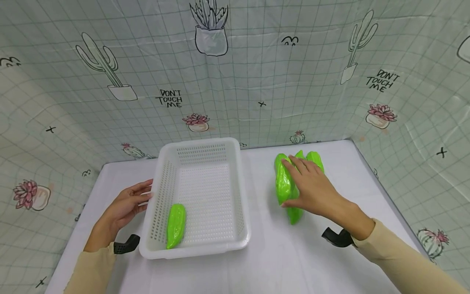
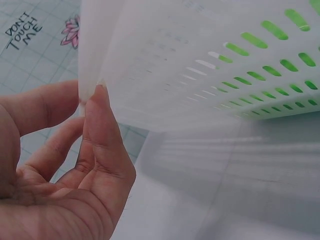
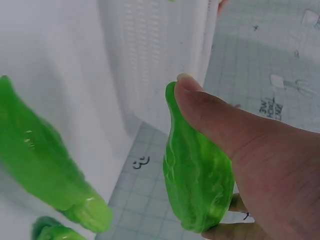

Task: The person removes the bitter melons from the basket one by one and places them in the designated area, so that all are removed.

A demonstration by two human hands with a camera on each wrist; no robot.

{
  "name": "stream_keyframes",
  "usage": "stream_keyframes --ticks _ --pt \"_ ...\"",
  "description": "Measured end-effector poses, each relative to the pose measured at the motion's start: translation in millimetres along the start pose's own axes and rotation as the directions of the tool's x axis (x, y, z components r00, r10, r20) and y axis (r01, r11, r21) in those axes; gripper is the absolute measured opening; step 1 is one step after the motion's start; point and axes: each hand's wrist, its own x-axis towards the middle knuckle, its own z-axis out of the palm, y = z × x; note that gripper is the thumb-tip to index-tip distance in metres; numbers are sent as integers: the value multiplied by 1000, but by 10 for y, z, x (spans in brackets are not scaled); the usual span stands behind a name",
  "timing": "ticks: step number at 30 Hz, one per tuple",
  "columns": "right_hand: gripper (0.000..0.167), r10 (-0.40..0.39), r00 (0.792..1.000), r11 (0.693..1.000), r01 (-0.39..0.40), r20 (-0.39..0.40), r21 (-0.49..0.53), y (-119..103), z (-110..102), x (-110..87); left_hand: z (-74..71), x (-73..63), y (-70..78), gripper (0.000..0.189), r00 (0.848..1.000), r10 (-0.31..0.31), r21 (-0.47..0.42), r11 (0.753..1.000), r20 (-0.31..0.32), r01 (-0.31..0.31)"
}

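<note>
The left hand (image 1: 126,206) pinches the rim of the white plastic basket (image 1: 243,204), presumably steadying it around one green bitter melon (image 1: 176,225), while the right hand's (image 1: 317,191) fingers grasp another melon (image 1: 282,183) end to end, likely for security, beside more melons (image 1: 295,216) on the surface (image 1: 266,265).

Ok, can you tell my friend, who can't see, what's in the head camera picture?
A person's right hand holds a green vegetable beside others on a white table, while the left hand touches a white basket's side. Another vegetable lies inside the basket. Behind hangs a cloth printed with potted plants.
</note>
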Motion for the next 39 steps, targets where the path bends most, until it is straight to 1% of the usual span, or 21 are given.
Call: stream_keyframes --ticks 5,11,20,25,30,36,39 --pt "119 26 1000 1000 -26 13 2 118 48 -117 2 -1 8 72 1000 -3 8 1000 -6 3" --pt "119 38 999 999 -38 0 -8 265 82 -248 6 1 12 72 1000 -5 16 1000 -6 5" --pt "120 66 998 998 -66 21 2 445 136 -380 4 -6 6 72 1000 -8 5 1000 -10 8" --pt "119 57 998 998 -57 31 13 567 187 -442 5 -5 6 72 1000 -6 12 1000 -9 6" --pt "119 24 999 1000 -24 44 13 677 238 -510 -5 -9 10 71 1000 -7 -1 1000 -6 7" --pt "118 4 995 999 -9 96 46 746 311 -570 -7 -11 10 71 1000 -4 -4 1000 -3 4" --pt "119 -7 993 998 0 114 56 758 343 -580 -3 -11 11 73 1000 -12 -9 1000 -7 12"
